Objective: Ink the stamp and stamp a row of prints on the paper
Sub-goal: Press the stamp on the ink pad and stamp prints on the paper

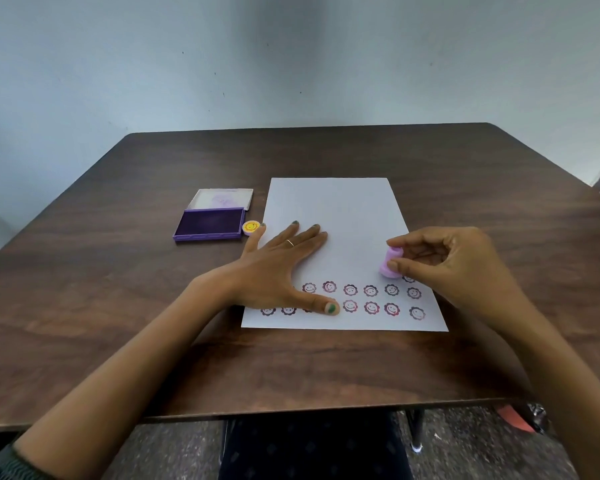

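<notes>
A white sheet of paper (340,216) lies on the brown table, with two rows of purple smiley flower prints (371,299) along its near edge. My right hand (458,265) pinches a small pink stamp (390,263) between thumb and fingers, tilted, at the right side of the paper just above the upper row. One more print (409,279) shows partly beside the stamp. My left hand (281,268) lies flat with spread fingers on the paper's left part, covering some prints. An open purple ink pad (210,223) sits left of the paper.
The ink pad's clear lid (222,199) lies hinged back behind it. A small round yellow smiley cap (251,227) rests between the pad and the paper, by my left fingertips. A pale wall rises behind the table's (118,306) far edge.
</notes>
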Available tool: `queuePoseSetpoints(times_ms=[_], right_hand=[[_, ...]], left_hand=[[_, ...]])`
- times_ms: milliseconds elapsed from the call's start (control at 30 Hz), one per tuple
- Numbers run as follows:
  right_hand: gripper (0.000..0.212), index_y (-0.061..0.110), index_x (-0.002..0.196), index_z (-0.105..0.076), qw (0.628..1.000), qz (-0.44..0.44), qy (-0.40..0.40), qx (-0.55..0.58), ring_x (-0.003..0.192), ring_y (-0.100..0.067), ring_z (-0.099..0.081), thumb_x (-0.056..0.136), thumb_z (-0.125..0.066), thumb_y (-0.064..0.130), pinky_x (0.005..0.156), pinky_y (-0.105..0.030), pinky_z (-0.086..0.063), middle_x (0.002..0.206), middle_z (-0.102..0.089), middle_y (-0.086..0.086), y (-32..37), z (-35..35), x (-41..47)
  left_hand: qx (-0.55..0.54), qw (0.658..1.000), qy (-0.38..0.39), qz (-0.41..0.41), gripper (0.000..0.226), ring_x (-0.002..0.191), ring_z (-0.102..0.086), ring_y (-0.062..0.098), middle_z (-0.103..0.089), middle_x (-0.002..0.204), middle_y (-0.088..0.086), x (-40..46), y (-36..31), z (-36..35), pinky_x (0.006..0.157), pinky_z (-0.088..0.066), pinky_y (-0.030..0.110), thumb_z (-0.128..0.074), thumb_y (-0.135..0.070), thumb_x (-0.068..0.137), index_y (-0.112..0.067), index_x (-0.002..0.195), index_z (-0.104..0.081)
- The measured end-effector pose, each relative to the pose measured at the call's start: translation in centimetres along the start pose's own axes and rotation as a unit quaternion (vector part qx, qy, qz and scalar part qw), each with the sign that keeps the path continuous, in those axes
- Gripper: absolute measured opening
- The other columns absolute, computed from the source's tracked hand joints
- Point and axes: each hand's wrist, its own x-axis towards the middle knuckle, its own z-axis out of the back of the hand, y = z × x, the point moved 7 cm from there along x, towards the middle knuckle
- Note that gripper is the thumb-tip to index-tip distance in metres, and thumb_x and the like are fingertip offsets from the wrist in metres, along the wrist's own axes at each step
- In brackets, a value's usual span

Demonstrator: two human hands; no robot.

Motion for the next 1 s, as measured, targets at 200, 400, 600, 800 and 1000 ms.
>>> queuePoseSetpoints(times_ms=[200,400,600,800,1000], right_hand=[[0.033,0.021,0.095,-0.072,1.0,-0.001,-0.004,-0.004,0.079,0.005,-0.066,0.064,-0.081,0.024,0.06,-0.005,-0.05,0.081,-0.07,0.012,-0.09,0.11,0.0],[0.033,0.022,0.096,-0.072,1.0,-0.007,-0.008,-0.013,0.074,-0.002,-0.069,0.064,-0.081,0.025,0.063,-0.01,-0.053,0.084,-0.071,0.009,-0.1,-0.05,-0.2],[0.031,0.022,0.094,-0.072,1.0,-0.007,-0.015,-0.022,0.077,0.001,-0.068,0.065,-0.081,0.024,0.07,-0.014,-0.054,0.082,-0.071,0.013,0.13,-0.12,-0.39],[0.027,0.022,0.091,-0.073,0.999,0.002,-0.028,-0.035,0.076,0.005,-0.065,0.065,-0.081,0.023,0.071,-0.009,-0.051,0.08,-0.068,0.019,0.27,-0.23,-0.56],[0.026,0.018,0.09,-0.074,0.999,0.005,-0.037,-0.036,0.074,0.004,-0.066,0.066,-0.081,0.021,0.068,-0.005,-0.049,0.089,-0.07,0.013,0.4,-0.29,-0.84]], left_hand=[[0.004,1.0,0.0,-0.002,0.115,0.14,0.02,0.0,0.013,0.156,-0.021,0.13,0.02,0.02,0.105,0.028,0.04,-0.036,-0.091,0.054,-0.039,0.147,0.009],[0.004,1.0,0.004,-0.001,0.112,0.141,0.02,0.001,0.014,0.156,-0.021,0.09,0.06,-0.02,0.106,0.027,0.042,-0.04,-0.087,0.059,-0.039,0.147,0.009],[0.002,1.0,0.003,-0.001,0.112,0.14,0.021,0.0,0.014,0.155,-0.022,0.1,0.04,0.0,0.105,0.028,0.04,-0.038,-0.088,0.057,-0.04,0.147,0.009],[-0.004,1.0,0.002,-0.001,0.114,0.139,0.021,-0.001,0.014,0.155,-0.022,0.1,0.09,-0.02,0.106,0.028,0.041,-0.037,-0.09,0.054,-0.04,0.147,0.009],[-0.003,1.0,0.003,0.002,0.116,0.139,0.021,-0.001,0.014,0.155,-0.023,0.2,0.16,-0.12,0.106,0.028,0.041,-0.036,-0.092,0.053,-0.041,0.146,0.009]])
